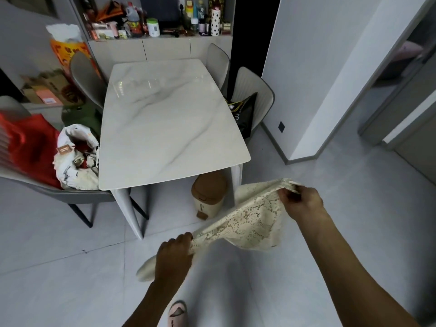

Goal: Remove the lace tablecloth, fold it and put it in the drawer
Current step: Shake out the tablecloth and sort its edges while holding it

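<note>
Marble table bare; cream lace tablecloth bunched, stretched between gripping left hand and right hand.

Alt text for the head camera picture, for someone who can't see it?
Two hands, left hand and right hand, grip a cream lace tablecloth stretched between them above a grey floor, beside a marble table.

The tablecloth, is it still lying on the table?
No. The tablecloth hangs in the air between the left hand and the right hand, in front of the bare marble table.
</note>
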`<state>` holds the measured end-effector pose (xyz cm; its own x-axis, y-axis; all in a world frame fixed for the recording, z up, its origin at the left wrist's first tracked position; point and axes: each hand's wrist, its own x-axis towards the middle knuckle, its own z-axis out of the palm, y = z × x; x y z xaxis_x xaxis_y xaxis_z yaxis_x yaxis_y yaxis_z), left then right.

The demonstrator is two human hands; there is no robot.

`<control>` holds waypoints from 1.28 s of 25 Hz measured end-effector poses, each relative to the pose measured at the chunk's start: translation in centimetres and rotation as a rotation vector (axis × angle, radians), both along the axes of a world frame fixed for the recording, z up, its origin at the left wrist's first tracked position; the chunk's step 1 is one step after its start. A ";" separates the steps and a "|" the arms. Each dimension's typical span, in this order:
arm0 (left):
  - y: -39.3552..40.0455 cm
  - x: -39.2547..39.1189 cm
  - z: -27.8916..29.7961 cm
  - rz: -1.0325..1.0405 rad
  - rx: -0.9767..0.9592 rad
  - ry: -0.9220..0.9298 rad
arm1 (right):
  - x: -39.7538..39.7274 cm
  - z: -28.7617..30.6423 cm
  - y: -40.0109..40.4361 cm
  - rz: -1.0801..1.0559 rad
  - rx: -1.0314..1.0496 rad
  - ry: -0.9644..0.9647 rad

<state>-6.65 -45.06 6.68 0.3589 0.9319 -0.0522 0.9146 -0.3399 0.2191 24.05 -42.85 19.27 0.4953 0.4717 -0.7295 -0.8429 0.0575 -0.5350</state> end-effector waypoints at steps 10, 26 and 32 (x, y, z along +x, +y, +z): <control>2.4 -5.8 1.9 0.149 0.282 -0.031 | 0.6 -1.4 -0.7 -0.032 -0.229 -0.206; 1.6 11.0 3.5 0.055 -0.163 -0.805 | -5.2 0.1 -1.5 0.933 -0.072 -1.523; -0.7 7.9 -0.5 0.079 -0.133 -0.719 | -2.9 -0.7 -2.8 0.829 -0.049 -1.380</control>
<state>1.21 -45.79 6.15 0.2788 0.9587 0.0560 0.5505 -0.2073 0.8087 21.14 -45.63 18.53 0.3870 0.9220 0.0137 0.4718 -0.1852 -0.8620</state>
